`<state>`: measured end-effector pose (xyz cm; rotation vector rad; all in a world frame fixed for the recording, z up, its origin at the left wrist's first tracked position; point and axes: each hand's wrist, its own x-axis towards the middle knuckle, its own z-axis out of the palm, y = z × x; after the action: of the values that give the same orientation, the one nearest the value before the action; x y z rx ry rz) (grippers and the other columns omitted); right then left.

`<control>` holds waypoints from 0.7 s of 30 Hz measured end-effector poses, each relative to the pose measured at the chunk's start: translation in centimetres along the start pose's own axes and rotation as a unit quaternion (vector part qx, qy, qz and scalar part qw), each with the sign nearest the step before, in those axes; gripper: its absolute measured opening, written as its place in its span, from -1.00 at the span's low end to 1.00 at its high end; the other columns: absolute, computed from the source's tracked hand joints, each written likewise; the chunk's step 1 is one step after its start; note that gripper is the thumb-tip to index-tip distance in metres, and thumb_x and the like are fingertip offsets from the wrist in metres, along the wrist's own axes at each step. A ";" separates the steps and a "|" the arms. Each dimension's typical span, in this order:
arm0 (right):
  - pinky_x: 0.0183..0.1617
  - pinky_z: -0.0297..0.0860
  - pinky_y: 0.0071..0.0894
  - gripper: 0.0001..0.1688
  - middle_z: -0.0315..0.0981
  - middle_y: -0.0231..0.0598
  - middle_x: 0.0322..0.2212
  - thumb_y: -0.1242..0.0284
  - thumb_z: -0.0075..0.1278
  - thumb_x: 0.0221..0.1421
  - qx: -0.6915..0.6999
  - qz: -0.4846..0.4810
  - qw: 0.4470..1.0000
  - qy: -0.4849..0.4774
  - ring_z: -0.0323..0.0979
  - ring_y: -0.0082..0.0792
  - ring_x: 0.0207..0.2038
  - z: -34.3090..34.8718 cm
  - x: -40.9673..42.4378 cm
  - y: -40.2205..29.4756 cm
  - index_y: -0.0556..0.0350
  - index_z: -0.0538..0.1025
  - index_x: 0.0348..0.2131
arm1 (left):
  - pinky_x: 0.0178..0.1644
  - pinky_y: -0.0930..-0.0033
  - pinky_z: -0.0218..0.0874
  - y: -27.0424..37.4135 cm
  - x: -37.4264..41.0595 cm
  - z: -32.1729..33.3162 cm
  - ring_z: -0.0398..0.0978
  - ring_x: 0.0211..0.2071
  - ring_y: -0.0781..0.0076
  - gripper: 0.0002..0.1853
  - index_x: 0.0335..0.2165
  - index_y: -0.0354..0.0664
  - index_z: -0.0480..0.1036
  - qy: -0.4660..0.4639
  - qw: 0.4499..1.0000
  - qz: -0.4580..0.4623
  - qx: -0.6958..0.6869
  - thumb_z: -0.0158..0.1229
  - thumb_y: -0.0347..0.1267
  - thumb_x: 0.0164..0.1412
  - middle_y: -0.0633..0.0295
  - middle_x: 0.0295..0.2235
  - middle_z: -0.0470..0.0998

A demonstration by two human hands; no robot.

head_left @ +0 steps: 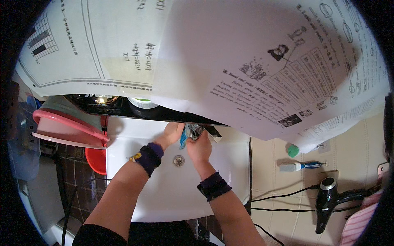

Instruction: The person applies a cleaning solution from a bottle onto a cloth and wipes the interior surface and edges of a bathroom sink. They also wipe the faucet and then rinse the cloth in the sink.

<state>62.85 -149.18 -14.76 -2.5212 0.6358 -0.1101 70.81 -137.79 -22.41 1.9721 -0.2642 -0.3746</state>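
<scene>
My left hand [173, 132] reaches over the back part of a white washbasin [184, 190] and touches a blue cloth [184, 138] at its fingertips; part of this hand is hidden under a dark shelf edge. My right hand [200, 147] is closed around a part of the metal faucet [196, 130], just right of the cloth. Below the hands lies the round metal drain [178, 160]. Dark bands circle both wrists.
Printed paper sheets [197, 61] hang over a black shelf [129, 110], covering the upper view. Pink basins [70, 130] and a red bucket [96, 160] stand at the left. A brush [291, 167] and a black hair dryer [327, 200] with cables hang on the right wall.
</scene>
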 end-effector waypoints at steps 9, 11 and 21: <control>-0.13 0.37 0.23 -0.52 0.53 0.16 -0.30 0.36 0.07 -0.10 -0.021 -0.013 1.000 -0.008 0.47 0.30 -0.21 0.5 0.4 -0.9 0.11 0.31 -0.15 | -0.08 0.18 0.25 -0.7 4.0 1.4 0.47 -0.24 0.10 -0.44 -0.27 -0.29 0.48 0.016 0.992 0.087 -0.090 -0.32 -0.07 0.40 -0.07 -0.33 0.53; -0.12 0.38 0.20 -0.50 0.54 0.15 -0.29 0.35 0.06 -0.10 -0.006 -0.031 0.999 0.003 0.47 0.28 -0.20 0.2 0.2 -1.1 0.11 0.33 -0.12 | 0.06 0.07 0.21 -1.4 2.1 1.9 0.42 -0.05 -0.17 -0.48 -0.15 -0.29 0.46 0.052 0.995 0.071 -0.056 -0.37 -0.16 0.38 -0.23 -0.17 0.51; -0.13 0.40 0.18 -0.47 0.55 0.15 -0.29 0.36 0.09 -0.11 0.001 -0.027 1.000 0.014 0.50 0.23 -0.21 -0.4 0.0 0.0 0.11 0.35 -0.10 | 0.19 0.02 0.12 1.0 -0.9 -0.6 0.33 0.05 -0.26 -0.50 -0.01 -0.29 0.41 -0.059 0.991 0.051 0.108 -0.36 -0.23 0.35 -0.25 -0.14 0.50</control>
<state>62.80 -149.36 -14.40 -2.5401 0.5793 -0.1656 70.14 -137.38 -21.16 2.1412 -0.4982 -0.4103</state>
